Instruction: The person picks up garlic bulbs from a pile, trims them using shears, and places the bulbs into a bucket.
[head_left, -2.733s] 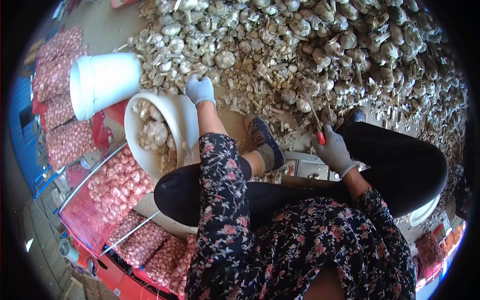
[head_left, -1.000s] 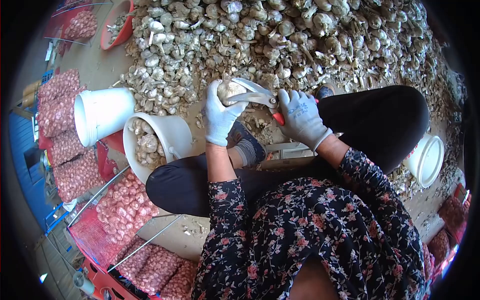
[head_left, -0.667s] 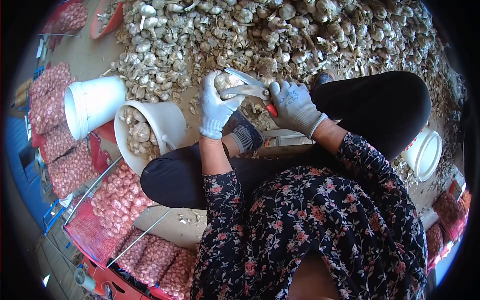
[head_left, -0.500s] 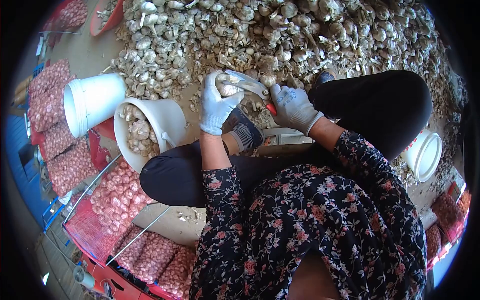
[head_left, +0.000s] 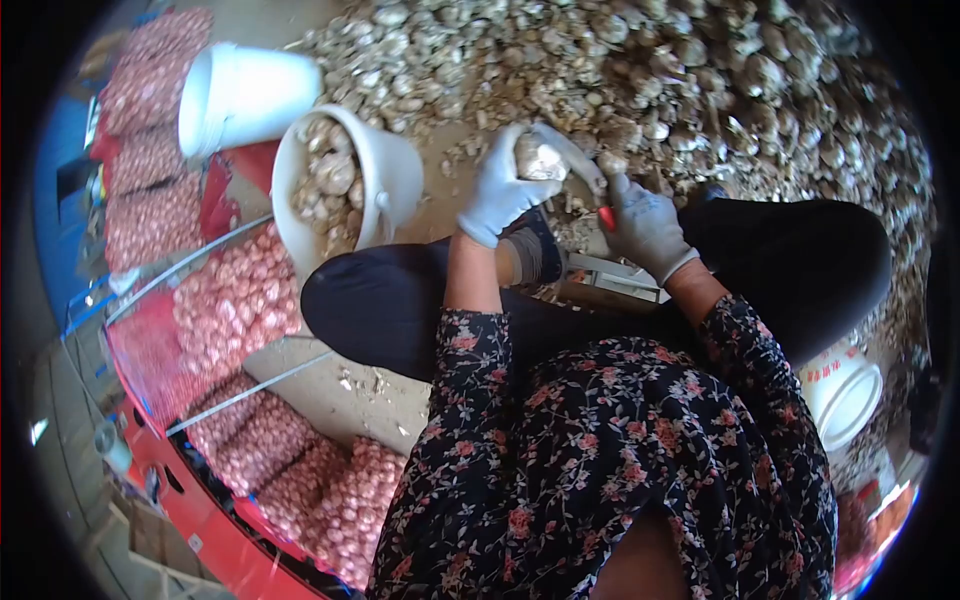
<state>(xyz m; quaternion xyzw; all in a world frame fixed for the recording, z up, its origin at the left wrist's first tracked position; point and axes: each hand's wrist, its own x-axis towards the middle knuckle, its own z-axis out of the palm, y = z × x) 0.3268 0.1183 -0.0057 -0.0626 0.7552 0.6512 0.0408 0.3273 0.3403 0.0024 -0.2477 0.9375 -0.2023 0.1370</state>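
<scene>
My left hand (head_left: 505, 193), in a pale knit-cuffed work glove, is closed around a whitish garlic bulb (head_left: 538, 160). In my right hand (head_left: 645, 227), gloved the same way, are pruning shears (head_left: 575, 155) with a red handle. Their metal blades reach leftward to the bulb's upper right side. Motion blur hides whether the blades touch it. Most of the handles is covered by my right fingers. Just beyond the shears another garlic bulb (head_left: 613, 161) lies near my right knuckles.
A large garlic heap (head_left: 690, 80) spreads ahead and right. To the left, a white bucket (head_left: 395, 180) holding garlic tilts beside a second white bucket (head_left: 265, 95). Mesh sacks of garlic (head_left: 235, 300) stand left, near a red cart (head_left: 215, 530). Another white bucket (head_left: 845, 400) lies at right.
My view has turned, so my hands and the buckets appear farther right. Both hands keep their hold on the bulb and the shears. The blades look closer together than before.
</scene>
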